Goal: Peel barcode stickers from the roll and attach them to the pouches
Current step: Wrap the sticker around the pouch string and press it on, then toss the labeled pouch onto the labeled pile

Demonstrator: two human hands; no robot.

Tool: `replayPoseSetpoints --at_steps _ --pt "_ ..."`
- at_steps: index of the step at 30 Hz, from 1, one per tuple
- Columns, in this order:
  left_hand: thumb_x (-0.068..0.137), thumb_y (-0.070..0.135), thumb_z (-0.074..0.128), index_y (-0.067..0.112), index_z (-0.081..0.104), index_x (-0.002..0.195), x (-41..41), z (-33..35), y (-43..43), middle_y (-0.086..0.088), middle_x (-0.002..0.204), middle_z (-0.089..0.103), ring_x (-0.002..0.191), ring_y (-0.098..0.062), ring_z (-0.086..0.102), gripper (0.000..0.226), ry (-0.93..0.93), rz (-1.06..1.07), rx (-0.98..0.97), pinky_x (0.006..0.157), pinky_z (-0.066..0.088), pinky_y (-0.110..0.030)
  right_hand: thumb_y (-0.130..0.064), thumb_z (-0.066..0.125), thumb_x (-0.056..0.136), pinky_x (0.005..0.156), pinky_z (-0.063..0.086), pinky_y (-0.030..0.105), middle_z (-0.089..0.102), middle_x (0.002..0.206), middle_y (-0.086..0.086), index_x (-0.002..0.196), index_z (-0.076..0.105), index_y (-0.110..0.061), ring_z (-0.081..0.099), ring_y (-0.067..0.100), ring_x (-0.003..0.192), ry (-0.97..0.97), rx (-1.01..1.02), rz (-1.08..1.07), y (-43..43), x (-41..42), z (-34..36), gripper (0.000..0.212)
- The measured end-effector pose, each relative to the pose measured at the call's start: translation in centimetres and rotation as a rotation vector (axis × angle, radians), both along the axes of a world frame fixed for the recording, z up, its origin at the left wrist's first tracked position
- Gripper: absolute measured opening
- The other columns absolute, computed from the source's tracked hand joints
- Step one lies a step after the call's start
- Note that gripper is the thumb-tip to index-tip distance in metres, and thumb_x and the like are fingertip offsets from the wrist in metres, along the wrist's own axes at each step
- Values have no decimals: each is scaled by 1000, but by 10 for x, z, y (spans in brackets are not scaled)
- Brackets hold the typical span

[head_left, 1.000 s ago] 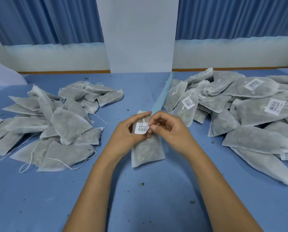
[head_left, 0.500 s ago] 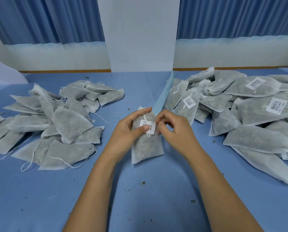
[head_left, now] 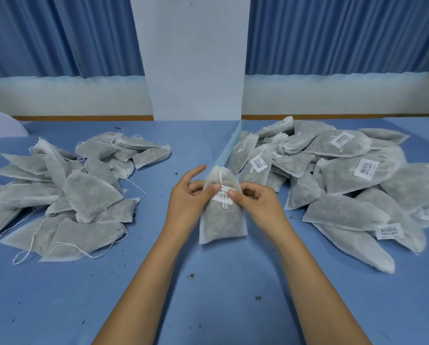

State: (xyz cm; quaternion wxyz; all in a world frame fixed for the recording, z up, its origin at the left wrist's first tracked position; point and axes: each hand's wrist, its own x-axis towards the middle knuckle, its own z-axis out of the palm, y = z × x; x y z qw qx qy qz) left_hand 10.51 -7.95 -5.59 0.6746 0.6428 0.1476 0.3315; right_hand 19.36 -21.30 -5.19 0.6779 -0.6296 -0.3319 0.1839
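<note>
While my left hand (head_left: 186, 199) and right hand (head_left: 258, 205) grip the pouch (head_left: 220, 222) mid-frame, thumbs pressing its barcode sticker (head_left: 223, 196), I'd rub outward. Flatten every edge

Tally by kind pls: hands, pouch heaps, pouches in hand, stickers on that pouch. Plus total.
Hands: 2, left hand, right hand
Pouch heaps: 2, left heap, right heap
Held pouch: 1
Barcode sticker on it: 1
Total: 6

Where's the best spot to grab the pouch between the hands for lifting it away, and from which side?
Probably the right edge of the pouch, below the barcode sticker, pinched by the right hand from the right. The body there is flat and bare; the gathered neck carries the drawstring, and the left hand holds the other edge.
</note>
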Motion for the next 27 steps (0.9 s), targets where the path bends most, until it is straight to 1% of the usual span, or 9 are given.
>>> replayPoseSetpoints --at_steps 8,12,14,16,18,20,22,25,27 --pt "81 26 75 17 55 126 36 5 -57 3 85 76 80 -11 73 50 221 -102 48 71 57 -25 -2 71 78 65 55 22 74 78 7 85 72 -6 70 14 72 127 68 -183 -57 14 9 8" --pt "79 23 78 21 60 115 47 10 -82 0 89 74 79 -10 71 40 247 -42 34 67 56 -21 -10 71 80 70 56 27 74 92 6 101 67 -8 71 18 84 240 -132 -28 -92 27 6 21" --pt "80 23 77 20 61 113 55 15 -94 -4 97 72 89 -15 70 37 305 -33 81 79 57 -29 -5 69 81 76 57 34 73 98 11 104 68 -6 70 24 90 271 -227 53 -107 34 6 23" --pt "85 23 71 14 58 120 63 25 -103 -6 108 69 101 -21 67 37 272 -150 -47 89 54 -36 -1 65 83 76 58 36 73 94 13 99 69 -2 69 27 86 315 -107 -5 -111 44 12 16" --pt "93 28 61 13 48 132 72 38 -110 -5 118 64 107 -21 62 44 145 -349 -253 88 49 -37 -3 61 87 65 57 27 72 82 8 92 68 0 67 22 75 332 110 -213 -106 57 25 9" --pt "93 39 58 25 18 151 83 45 -115 1 137 52 120 -17 54 71 172 -378 -220 95 43 -36 -7 57 90 71 53 20 67 84 7 93 64 4 64 17 81 460 354 -407 -100 74 39 13" --pt "91 43 59 29 2 153 89 44 -121 3 149 38 132 -16 43 86 284 -306 -74 109 35 -37 -5 54 90 72 50 20 63 79 6 77 63 -5 59 18 83 483 389 -557 -96 86 38 16" --pt "92 43 58 23 30 147 91 31 -120 -3 143 47 129 -17 47 65 367 -240 48 112 34 -39 -5 54 82 71 45 34 60 66 4 62 59 -15 55 21 72 212 6 -705 -84 79 17 23" --pt "95 36 55 20 44 138 89 22 -115 -1 134 55 118 -11 54 48 345 -195 76 107 39 -25 -5 55 82 69 46 33 63 68 5 68 62 -14 59 21 69 110 -47 -653 -70 61 6 17"
